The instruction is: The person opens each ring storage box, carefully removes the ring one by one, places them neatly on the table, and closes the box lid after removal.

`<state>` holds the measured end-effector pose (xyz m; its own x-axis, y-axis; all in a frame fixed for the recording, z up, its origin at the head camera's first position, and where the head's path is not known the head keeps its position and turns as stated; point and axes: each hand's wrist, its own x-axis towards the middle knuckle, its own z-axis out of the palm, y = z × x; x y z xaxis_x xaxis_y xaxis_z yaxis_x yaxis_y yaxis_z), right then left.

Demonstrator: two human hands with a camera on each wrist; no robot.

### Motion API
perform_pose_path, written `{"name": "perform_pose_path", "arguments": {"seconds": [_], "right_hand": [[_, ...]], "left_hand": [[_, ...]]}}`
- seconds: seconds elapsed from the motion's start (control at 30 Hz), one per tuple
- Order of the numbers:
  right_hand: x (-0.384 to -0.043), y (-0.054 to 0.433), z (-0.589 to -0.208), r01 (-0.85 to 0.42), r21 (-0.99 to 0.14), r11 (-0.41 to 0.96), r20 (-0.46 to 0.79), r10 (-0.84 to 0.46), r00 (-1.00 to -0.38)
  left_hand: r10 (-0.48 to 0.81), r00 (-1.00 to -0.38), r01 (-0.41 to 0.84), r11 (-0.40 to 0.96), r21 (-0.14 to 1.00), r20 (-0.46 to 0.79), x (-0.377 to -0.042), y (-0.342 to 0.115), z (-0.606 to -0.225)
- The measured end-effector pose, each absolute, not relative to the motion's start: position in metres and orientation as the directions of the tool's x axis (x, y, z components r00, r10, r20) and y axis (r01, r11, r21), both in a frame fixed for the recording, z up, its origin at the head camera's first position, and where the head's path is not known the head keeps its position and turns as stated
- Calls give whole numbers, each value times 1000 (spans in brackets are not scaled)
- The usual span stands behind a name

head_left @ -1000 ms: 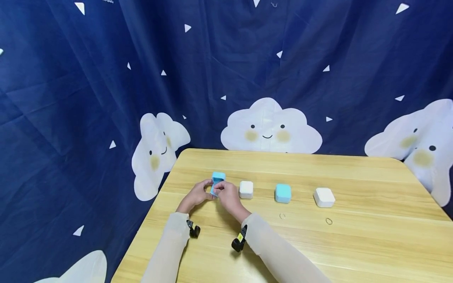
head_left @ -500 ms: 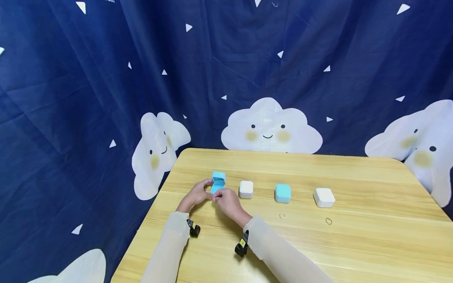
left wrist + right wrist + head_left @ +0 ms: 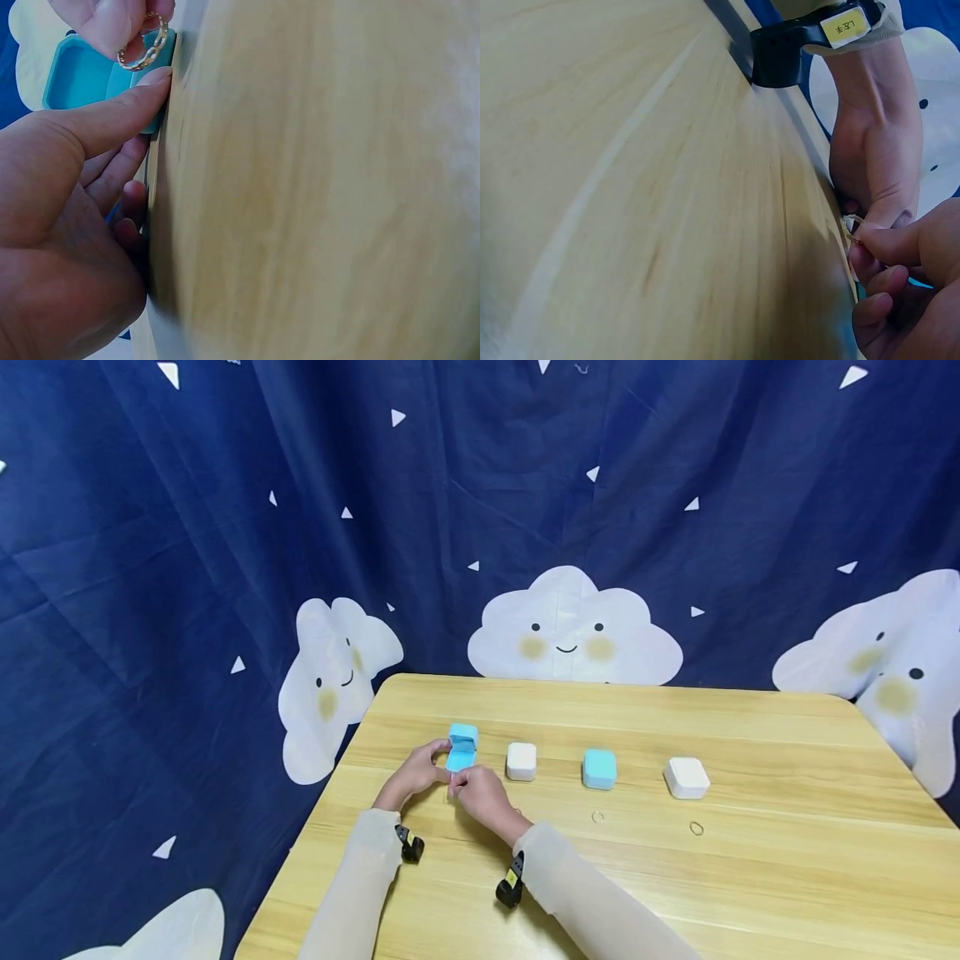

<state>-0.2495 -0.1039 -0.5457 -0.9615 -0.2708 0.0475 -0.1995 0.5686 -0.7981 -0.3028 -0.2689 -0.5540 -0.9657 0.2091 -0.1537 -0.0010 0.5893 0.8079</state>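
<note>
An opened light-blue ring box point(image 3: 462, 735) stands on the left of the table with its lid up. My left hand point(image 3: 418, 772) holds it from the left side, thumb at the front and fingers round behind. Just in front of the box, my right hand point(image 3: 483, 793) pinches a gold, chain-patterned ring point(image 3: 156, 51) between thumb and fingertips. In the left wrist view the ring is apart from the box, near its front edge. The right wrist view shows the ring point(image 3: 847, 227) beside the left thumb; most of the box is hidden there.
To the right stand a white box point(image 3: 521, 761), a blue box point(image 3: 600, 768) and another white box point(image 3: 686, 777), all closed. Nearer lie a thin ring point(image 3: 593, 817) and a darker ring point(image 3: 692, 826). Another ring point(image 3: 517, 811) is partly hidden by my right wrist.
My right hand has drawn back from over the opened box to just in front of it, and the ring in its fingers now shows. The left hand and the box stay put.
</note>
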Motion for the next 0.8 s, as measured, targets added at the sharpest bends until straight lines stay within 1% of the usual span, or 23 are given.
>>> {"name": "perform_pose_path", "arguments": {"seconds": [0.23,0.53,0.8], "right_hand": [[-248,-104,-547,-178,-784,594,11,-274,-962],[-247,-105,-548,-198,-765,613,18,-286,-958],[-247,-106,-550,-194,-769,609,17,-284,-959]], "left_hand": [[214,-966,13,602,799,-145,-302,-269,-555],[216,-965,20,629,777,-150,-302,-270,-554],[212,-967,17,613,790,-143,-302,-270,-553]]}}
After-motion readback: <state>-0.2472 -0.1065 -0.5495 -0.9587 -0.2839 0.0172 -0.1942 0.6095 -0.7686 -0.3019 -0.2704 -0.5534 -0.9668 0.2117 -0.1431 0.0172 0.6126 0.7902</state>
